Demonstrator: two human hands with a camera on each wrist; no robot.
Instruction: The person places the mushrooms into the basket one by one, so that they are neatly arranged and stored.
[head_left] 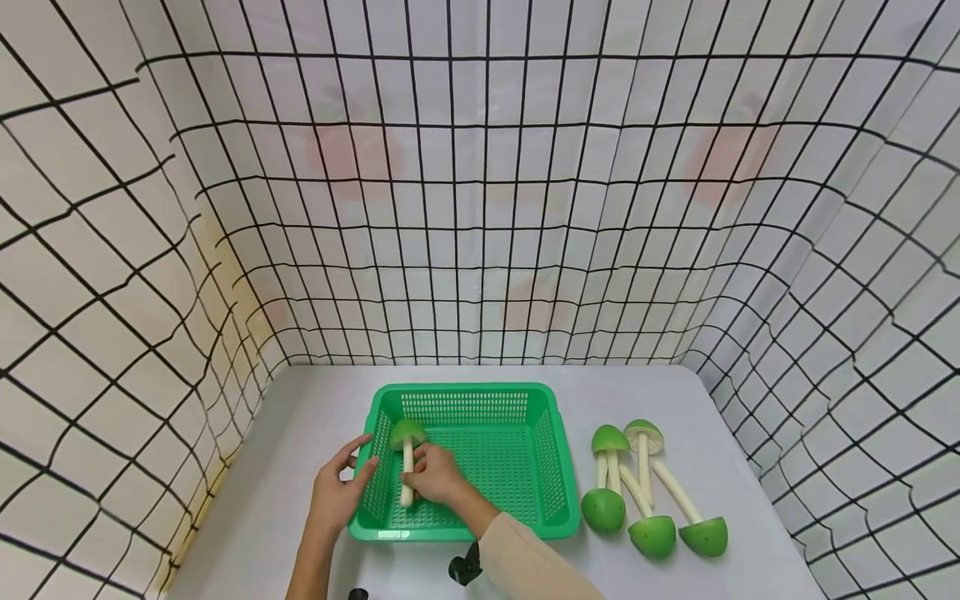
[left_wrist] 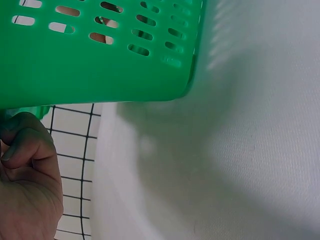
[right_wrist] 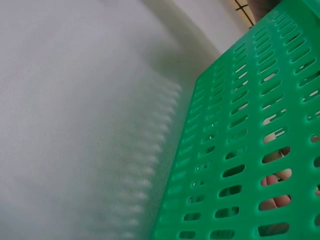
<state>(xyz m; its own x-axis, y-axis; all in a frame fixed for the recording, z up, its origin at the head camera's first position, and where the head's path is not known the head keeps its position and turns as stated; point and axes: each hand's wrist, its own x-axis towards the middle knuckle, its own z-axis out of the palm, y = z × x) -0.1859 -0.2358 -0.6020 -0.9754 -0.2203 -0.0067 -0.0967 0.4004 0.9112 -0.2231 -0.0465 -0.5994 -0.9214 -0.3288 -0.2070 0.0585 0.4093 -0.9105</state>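
Observation:
My right hand reaches into a green plastic basket and pinches the white stem of a toy mushroom between thumb and fingers. The mushroom's green cap points to the far side, over the basket's left part. At the left rim is my left hand, its thumb and index finger spread apart and overlapping the rim. In the left wrist view this hand shows bent fingers just by the rim. Through the slots of the basket wall, the right wrist view gives glimpses of fingers.
Several more green-capped toy mushrooms lie in a group on the white table, right of the basket. A black wire grid encloses the table at the back and sides. A small black object shows before the basket's front edge.

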